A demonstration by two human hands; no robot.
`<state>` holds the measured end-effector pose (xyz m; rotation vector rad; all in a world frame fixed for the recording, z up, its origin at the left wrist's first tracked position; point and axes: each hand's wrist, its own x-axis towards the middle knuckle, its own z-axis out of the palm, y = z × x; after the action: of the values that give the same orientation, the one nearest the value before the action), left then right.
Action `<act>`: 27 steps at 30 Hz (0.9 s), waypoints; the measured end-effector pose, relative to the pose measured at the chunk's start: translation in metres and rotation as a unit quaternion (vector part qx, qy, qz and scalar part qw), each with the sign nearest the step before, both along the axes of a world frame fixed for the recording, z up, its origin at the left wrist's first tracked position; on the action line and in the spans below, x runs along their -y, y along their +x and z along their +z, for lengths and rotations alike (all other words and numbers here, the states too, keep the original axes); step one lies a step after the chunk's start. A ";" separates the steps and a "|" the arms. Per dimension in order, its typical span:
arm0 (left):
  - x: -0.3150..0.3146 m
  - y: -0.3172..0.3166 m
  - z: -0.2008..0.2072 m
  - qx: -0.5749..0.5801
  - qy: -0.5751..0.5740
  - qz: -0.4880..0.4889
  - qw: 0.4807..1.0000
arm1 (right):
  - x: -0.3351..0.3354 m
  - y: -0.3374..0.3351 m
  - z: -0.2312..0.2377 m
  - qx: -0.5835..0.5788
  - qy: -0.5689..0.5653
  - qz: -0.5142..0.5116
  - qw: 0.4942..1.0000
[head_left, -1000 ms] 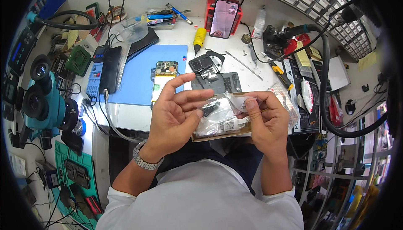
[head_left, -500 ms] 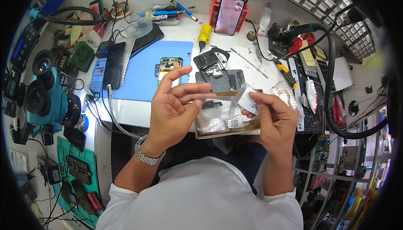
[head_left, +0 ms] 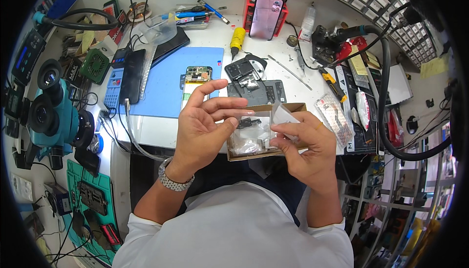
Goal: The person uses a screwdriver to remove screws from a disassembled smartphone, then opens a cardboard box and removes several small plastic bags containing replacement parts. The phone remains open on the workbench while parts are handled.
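- Holding a small cardboard box [head_left: 266, 133] between both hands, near my chest and just over the near edge of the workbench [head_left: 161, 131], I judge I am at the step of picking a part out of it.
- My left hand [head_left: 202, 123] is half open: the thumb and curled fingers close on the box's left side, the index finger stretched up and free.
- My right hand [head_left: 305, 145] cups the box's right side from below, and its fingertips pinch a small white slip [head_left: 283, 116] at the box's top right corner.
- Inside the box lie clear plastic bags [head_left: 249, 138]; one shows a small dark part [head_left: 248, 121], but I cannot tell what kind.
- My next move, I think, calls for a fine pinch on one bag while the other hand keeps the box level, so nothing spills.
- Far from me, an opened phone [head_left: 196, 79] lies on the blue mat [head_left: 161, 79], with a dark parts tray [head_left: 256, 92] just to its right.
- A red stand [head_left: 254, 6] at the far edge holds another phone [head_left: 266, 16] upright.
- At the left stands a teal microscope [head_left: 49, 106].
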<state>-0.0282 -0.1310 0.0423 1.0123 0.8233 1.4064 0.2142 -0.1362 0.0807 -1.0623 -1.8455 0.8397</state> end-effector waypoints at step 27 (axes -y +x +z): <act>-0.002 -0.003 0.001 0.036 -0.029 -0.028 0.999 | -0.002 -0.006 -0.009 0.077 0.120 -0.021 0.990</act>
<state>-0.0308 -0.1290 0.0437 0.9295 0.7734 1.3567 0.2080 -0.1345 0.0720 -1.0323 -1.9875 0.5072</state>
